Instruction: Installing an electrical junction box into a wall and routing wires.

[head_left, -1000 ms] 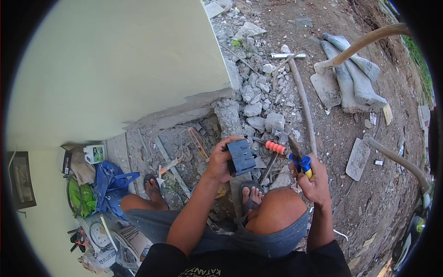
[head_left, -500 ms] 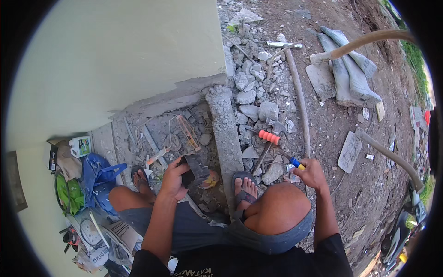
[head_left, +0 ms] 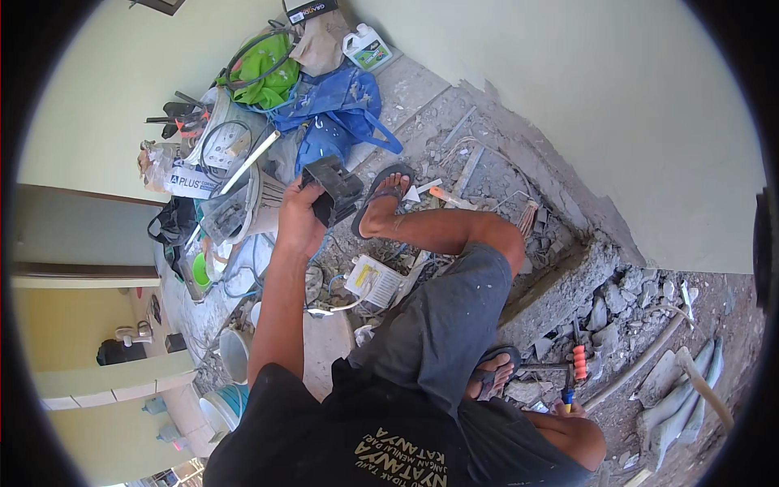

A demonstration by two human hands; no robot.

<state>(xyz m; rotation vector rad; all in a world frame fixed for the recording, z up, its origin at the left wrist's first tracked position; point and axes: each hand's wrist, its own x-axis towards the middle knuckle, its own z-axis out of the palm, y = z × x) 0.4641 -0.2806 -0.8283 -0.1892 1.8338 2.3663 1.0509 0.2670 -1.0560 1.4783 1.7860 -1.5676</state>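
Note:
My left hand grips a black plastic box, held up above my left foot near the pile of bags. At the lower right, my right hand, partly hidden behind my knee, is closed round the handle of a blue-and-yellow-handled tool low among the rubble. Beside it lies a tool with a ribbed orange grip. Below the box sit a white electrical unit with cables and loose debris.
A blue bag, green bag, white jug and buckets crowd the wall side. A concrete ledge borders a rubble-filled hollow. A long wooden handle and grey boots lie right, beside a wall.
The view has swung left toward the bags and doorway. My left hand has risen with the black box; my right hand stays low by the rubble with the blue-and-yellow-handled tool.

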